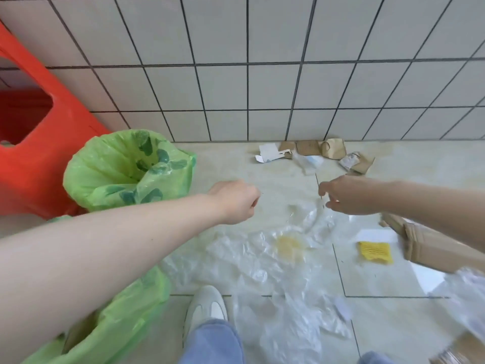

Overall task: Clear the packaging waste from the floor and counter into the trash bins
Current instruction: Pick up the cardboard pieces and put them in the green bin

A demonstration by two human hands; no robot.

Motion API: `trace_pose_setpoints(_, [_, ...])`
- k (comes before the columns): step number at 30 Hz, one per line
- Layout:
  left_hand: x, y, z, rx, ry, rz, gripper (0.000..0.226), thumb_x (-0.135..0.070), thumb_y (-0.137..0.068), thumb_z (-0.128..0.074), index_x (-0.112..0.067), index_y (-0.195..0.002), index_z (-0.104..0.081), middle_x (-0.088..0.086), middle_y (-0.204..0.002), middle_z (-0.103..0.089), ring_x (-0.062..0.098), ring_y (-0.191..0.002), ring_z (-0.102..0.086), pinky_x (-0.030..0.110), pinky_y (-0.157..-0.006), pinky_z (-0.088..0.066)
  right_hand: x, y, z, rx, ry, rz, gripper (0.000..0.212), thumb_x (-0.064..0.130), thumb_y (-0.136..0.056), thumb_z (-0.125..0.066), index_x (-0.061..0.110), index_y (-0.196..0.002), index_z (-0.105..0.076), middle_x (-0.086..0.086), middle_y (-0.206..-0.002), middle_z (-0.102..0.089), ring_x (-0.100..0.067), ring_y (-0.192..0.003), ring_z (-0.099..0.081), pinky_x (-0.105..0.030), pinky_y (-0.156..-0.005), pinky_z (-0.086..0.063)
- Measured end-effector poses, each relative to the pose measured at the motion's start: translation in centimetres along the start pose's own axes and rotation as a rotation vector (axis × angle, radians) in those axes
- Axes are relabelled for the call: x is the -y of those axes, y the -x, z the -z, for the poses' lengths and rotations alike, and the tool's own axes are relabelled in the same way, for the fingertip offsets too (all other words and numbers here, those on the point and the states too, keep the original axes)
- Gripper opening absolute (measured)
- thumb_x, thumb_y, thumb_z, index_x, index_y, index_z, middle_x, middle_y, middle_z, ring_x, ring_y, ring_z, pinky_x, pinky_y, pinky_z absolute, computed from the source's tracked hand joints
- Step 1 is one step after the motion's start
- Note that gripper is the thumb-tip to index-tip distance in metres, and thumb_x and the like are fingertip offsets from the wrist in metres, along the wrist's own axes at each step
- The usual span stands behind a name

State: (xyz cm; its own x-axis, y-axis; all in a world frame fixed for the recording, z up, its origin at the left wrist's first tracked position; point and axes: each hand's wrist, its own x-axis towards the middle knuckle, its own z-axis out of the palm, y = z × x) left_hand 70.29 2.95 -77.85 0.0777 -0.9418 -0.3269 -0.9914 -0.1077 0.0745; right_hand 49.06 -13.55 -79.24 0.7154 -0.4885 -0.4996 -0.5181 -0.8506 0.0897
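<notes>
Clear crinkly plastic sheet [262, 258] spread flat on the floor. Brown and white paper scraps [312, 153] piled by the wall. Two bins with green bags, one [126, 169] open, one [110, 319] nearer.

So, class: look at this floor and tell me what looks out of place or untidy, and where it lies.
Packaging litters the floor: clear plastic sheet crumpled across the middle, over something yellow; torn cardboard scraps against the tiled wall; a yellow foam net beside a flattened cardboard box at right. None is in the green-lined bin.
</notes>
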Motion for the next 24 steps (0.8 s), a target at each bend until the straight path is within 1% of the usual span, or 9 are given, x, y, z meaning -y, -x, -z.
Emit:
trace_pose_setpoints(2, [-0.1, -3.5, 0.1, 0.006, -0.021, -0.005, 0.019, -0.014, -0.089, -0.044, -0.019, -0.099, -0.059, 0.003, -0.104, -0.061, 0.025, -0.089, -0.052, 0.028, -0.066, -0.035, -2.0, -2.1, -0.8, -0.016, -0.038, -0.050, 0.034, 0.035, -0.096, -0.045, 0.021, -0.126, -0.046, -0.001, -0.114, -0.060, -0.025, -0.102, -0.060, -0.039, -0.086, -0.050])
trace_pose_setpoints(5, [-0.1, -8.1, -0.8, 0.024, -0.041, 0.011, 0.022, -0.014, -0.089, -0.043, -0.019, -0.102, -0.060, 0.004, -0.106, -0.060, 0.026, -0.087, -0.052, 0.029, -0.066, -0.036, -4.1, -5.1, -1.9, -0.025, -0.093, -0.110, 0.033, 0.034, -0.095, -0.044, 0.021, -0.125, -0.048, -0.003, -0.116, -0.058, -0.026, -0.101, -0.059, -0.039, -0.084, -0.051])
trace_pose_setpoints(7, [0.1, -10.7, -1.9, 0.036, -0.048, 0.006, 0.022, -0.014, -0.089, -0.043, -0.019, -0.101, -0.060, 0.004, -0.107, -0.060, 0.027, -0.093, -0.055, 0.029, -0.067, -0.039, -5.3, -6.9, -2.7, -0.044, -0.129, -0.138, 0.032, 0.034, -0.094, -0.045, 0.022, -0.123, -0.049, -0.003, -0.118, -0.057, -0.026, -0.100, -0.059, -0.039, -0.081, -0.052])
trace_pose_setpoints(11, [0.9, -14.8, -4.2, 0.045, -0.002, 0.046, 0.021, -0.015, -0.089, -0.044, -0.019, -0.102, -0.060, 0.004, -0.111, -0.059, 0.027, -0.100, -0.056, 0.029, -0.069, -0.039, -7.1, -9.7, -4.5, -0.031, -0.143, -0.172, 0.031, 0.033, -0.093, -0.046, 0.020, -0.120, -0.051, -0.004, -0.119, -0.057, -0.027, -0.104, -0.058, -0.040, -0.084, -0.051])
trace_pose_setpoints(14, [1.5, -17.3, -5.7, 0.071, -0.003, 0.065, 0.022, -0.015, -0.090, -0.044, -0.016, -0.108, -0.058, 0.003, -0.117, -0.055, 0.026, -0.107, -0.052, 0.031, -0.073, -0.042, -8.3, -11.3, -5.7, 0.013, -0.147, -0.171, 0.031, 0.029, -0.094, -0.044, 0.016, -0.122, -0.050, -0.005, -0.121, -0.055, -0.027, -0.108, -0.054, -0.039, -0.088, -0.049])
trace_pose_setpoints(17, [2.3, -19.2, -6.6, 0.094, -0.032, 0.069, 0.028, -0.016, -0.091, -0.044, -0.015, -0.118, -0.051, 0.004, -0.123, -0.047, 0.025, -0.116, -0.044, 0.036, -0.077, -0.041, -9.2, -12.9, -6.2, 0.002, -0.170, -0.182, 0.033, 0.026, -0.095, -0.044, 0.012, -0.124, -0.050, -0.007, -0.124, -0.051, -0.026, -0.114, -0.050, -0.035, -0.087, -0.045])
trace_pose_setpoints(22, [3.0, -22.6, -7.0, 0.047, -0.049, 0.055, 0.035, -0.015, -0.090, -0.045, -0.014, -0.125, -0.046, 0.004, -0.132, -0.042, 0.025, -0.125, -0.036, 0.037, -0.088, -0.041, -10.5, -16.3, -6.4, 0.003, -0.197, -0.225, 0.038, 0.025, -0.094, -0.045, 0.008, -0.128, -0.047, -0.011, -0.128, -0.047, -0.032, -0.119, -0.048, -0.042, -0.093, -0.045])
trace_pose_setpoints(24, [3.2, -23.9, -7.2, 0.018, -0.055, 0.044, 0.039, -0.014, -0.089, -0.045, -0.014, -0.128, -0.044, 0.003, -0.134, -0.039, 0.024, -0.127, -0.034, 0.036, -0.095, -0.039, -10.7, -17.6, -6.4, -0.043, -0.212, -0.223, 0.040, 0.021, -0.094, -0.046, 0.006, -0.130, -0.044, -0.012, -0.131, -0.044, -0.034, -0.121, -0.046, -0.041, -0.096, -0.043])
